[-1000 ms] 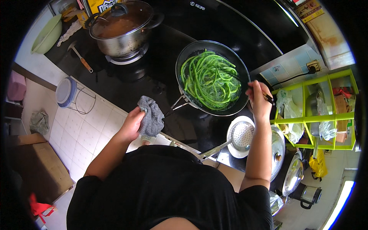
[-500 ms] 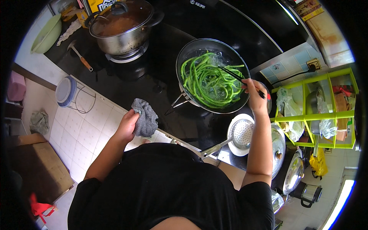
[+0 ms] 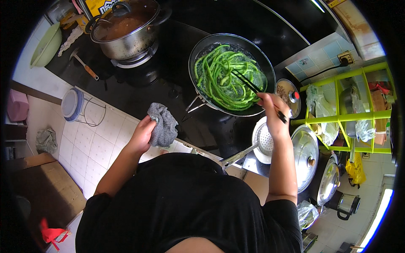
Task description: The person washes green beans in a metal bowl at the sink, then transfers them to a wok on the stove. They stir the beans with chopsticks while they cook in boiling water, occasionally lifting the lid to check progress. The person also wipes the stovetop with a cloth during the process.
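Long green beans (image 3: pixel 223 80) lie coiled in bubbling water inside a dark wok (image 3: pixel 193 59) on the stove. My right hand (image 3: pixel 275 113) is closed round a pair of black chopsticks (image 3: pixel 249 83), held just off the wok's right rim. Their tips reach in among the beans near the middle. In front of the stove's edge, my left hand (image 3: pixel 143 133) grips a crumpled grey cloth (image 3: pixel 162 126), which hangs from the fingers apart from the wok.
A lidded steel pot (image 3: pixel 126 48) stands on the back-left burner. A perforated skimmer (image 3: pixel 265 141) rests over a white bowl (image 3: pixel 258 154) near my right forearm. Beside it are a glass lid (image 3: pixel 301 147), a small lidded jar (image 3: pixel 284 90) and a green rack (image 3: pixel 337 114).
The chopstick tips have moved left and deeper among the beans, and my right hand has come lower. The beans have shifted into a tighter coil. My left hand still holds the cloth.
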A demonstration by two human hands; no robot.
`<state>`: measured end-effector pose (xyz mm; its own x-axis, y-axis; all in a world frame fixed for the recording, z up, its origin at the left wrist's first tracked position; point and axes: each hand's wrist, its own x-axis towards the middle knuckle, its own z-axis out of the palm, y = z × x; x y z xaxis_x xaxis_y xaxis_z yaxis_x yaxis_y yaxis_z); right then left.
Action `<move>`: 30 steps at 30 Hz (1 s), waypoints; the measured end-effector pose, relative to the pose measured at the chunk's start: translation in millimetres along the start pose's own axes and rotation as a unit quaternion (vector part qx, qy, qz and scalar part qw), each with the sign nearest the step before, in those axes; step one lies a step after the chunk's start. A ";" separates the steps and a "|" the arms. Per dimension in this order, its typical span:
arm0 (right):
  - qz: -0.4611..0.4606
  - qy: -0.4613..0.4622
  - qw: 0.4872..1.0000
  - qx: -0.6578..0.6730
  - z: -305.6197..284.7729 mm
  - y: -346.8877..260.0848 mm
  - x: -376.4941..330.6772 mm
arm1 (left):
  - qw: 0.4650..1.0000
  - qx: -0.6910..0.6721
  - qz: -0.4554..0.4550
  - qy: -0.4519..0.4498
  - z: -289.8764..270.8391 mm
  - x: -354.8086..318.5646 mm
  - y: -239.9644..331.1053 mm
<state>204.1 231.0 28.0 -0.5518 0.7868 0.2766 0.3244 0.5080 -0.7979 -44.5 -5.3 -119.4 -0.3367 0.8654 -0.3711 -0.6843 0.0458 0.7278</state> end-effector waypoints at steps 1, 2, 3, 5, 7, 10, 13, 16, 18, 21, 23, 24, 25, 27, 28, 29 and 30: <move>-0.019 -0.002 0.999 -0.041 -7.9 -14.1 -5.7 | 1.000 0.002 -0.002 -0.001 0.5 0.6 0.3; -0.016 -0.002 0.998 -0.056 -11.2 -18.4 -14.0 | 1.000 0.003 -0.006 -0.005 0.9 1.5 0.1; -0.057 -0.042 0.996 -0.047 -10.0 -24.1 -17.3 | 1.000 0.004 -0.011 0.000 -0.3 2.0 -1.4; -0.131 -0.125 0.983 -0.029 -2.1 -30.1 -20.3 | 1.000 0.010 -0.023 0.004 -1.6 4.8 -5.9; -0.099 -0.167 0.981 -0.001 9.9 -19.7 -21.2 | 1.000 0.019 -0.023 0.004 3.8 4.3 -3.9; 0.001 -0.167 0.986 -0.024 4.3 -1.9 -14.9 | 1.000 0.019 -0.019 -0.003 1.0 5.6 -4.3; 0.094 -0.091 0.990 0.061 -4.7 28.3 -10.8 | 0.999 0.030 -0.022 0.009 6.1 3.6 0.1; 0.136 -0.043 0.986 0.083 -27.2 2.9 -21.1 | 0.999 0.034 -0.021 0.014 5.9 3.2 0.2; 0.154 0.039 0.982 0.097 -44.9 -5.5 -31.1 | 0.999 0.031 -0.021 0.018 2.6 1.5 -0.8; 0.180 0.091 0.978 0.049 -54.9 -24.9 -44.9 | 0.999 0.028 -0.019 0.023 -1.6 -0.2 -3.4; 0.205 0.079 0.976 0.003 -46.3 -30.9 -48.1 | 0.999 0.026 -0.022 0.015 -3.3 1.0 -4.3; 0.215 0.064 0.974 0.009 -34.3 -27.9 -47.5 | 0.999 0.028 -0.023 0.014 -4.4 1.9 -5.2; 0.164 0.034 0.986 -0.010 -23.5 -19.0 -46.7 | 0.999 0.029 -0.025 0.010 -5.2 3.6 -6.4; 0.057 -0.008 0.998 -0.035 -3.8 10.6 -43.8 | 0.999 0.037 -0.027 0.004 -2.4 6.4 -6.0; 0.000 -0.024 0.999 -0.042 3.2 18.9 -40.3 | 0.999 0.041 -0.028 0.004 -0.6 6.9 -4.7; -0.030 -0.025 0.997 -0.061 3.7 19.0 -39.1 | 0.999 0.045 -0.028 0.003 1.3 7.5 -3.4; 0.008 -0.011 0.999 -0.035 -0.6 16.4 -41.1 | 0.999 0.043 -0.026 0.000 3.5 7.9 -2.0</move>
<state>232.5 207.2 3.9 -0.5625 0.7873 0.2524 0.3851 0.5196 -0.7627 -43.5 3.1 -121.8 -0.3013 0.8611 -0.4095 -0.6422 0.1342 0.7547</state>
